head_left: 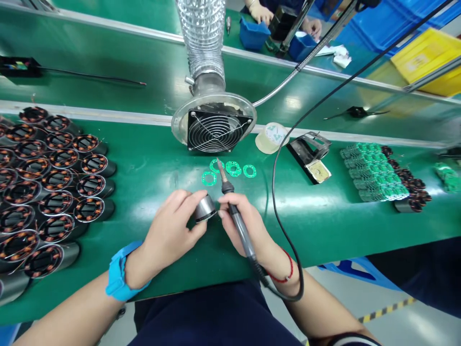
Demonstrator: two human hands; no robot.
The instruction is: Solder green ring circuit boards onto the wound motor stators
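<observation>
My left hand grips a motor stator, a short grey metal cylinder, tilted on its side above the green bench. Its inside faces away from me and is hidden. In my right hand is a soldering iron, its tip pointing up and away, apart from the stator. The right fingertips are close beside the stator's edge; whether they touch it I cannot tell. Just beyond both hands lie several green ring-shaped circuit boards on the bench.
A fume extractor fan hangs beyond the boards. Rows of stators with copper windings fill the left. To the right are a soldering iron stand, a round tub and stacked green boards. The iron's black cable loops past my right wrist.
</observation>
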